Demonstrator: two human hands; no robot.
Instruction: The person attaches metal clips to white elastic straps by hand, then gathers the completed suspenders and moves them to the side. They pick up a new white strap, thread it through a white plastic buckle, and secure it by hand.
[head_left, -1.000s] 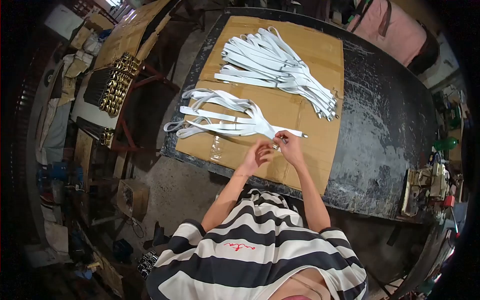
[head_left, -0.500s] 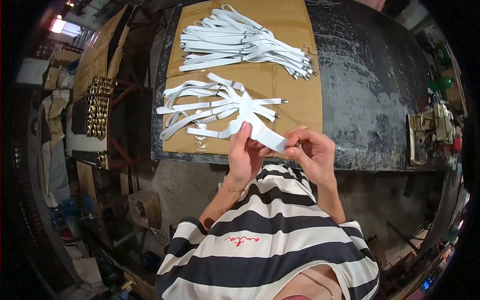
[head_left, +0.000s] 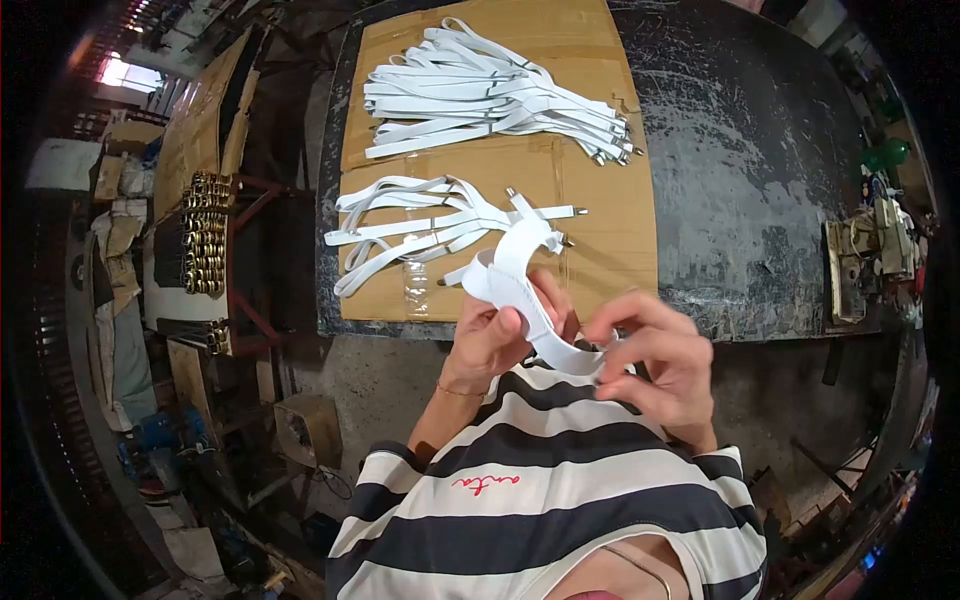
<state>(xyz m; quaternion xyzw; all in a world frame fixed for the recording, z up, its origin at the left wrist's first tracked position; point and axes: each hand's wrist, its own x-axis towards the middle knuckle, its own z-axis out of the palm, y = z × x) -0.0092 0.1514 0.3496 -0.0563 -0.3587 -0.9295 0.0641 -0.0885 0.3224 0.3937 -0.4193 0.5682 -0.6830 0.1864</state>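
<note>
Because the wide white elastic strap (head_left: 512,262) curves freely, we judge that our left hand (head_left: 485,345) steadies it, clamped between thumb and fingers, above the near edge of the black scuffed counter (head_left: 740,200). We see 2 groups of white straps with metal clips, upper (head_left: 500,95) and lower (head_left: 480,213), spread on brown cardboard (head_left: 600,260), probably to limit tangling. Our right hand (head_left: 665,365) curls inward at the strap's lower end; blur prevents us from telling whether its fingertips are closed.
</note>
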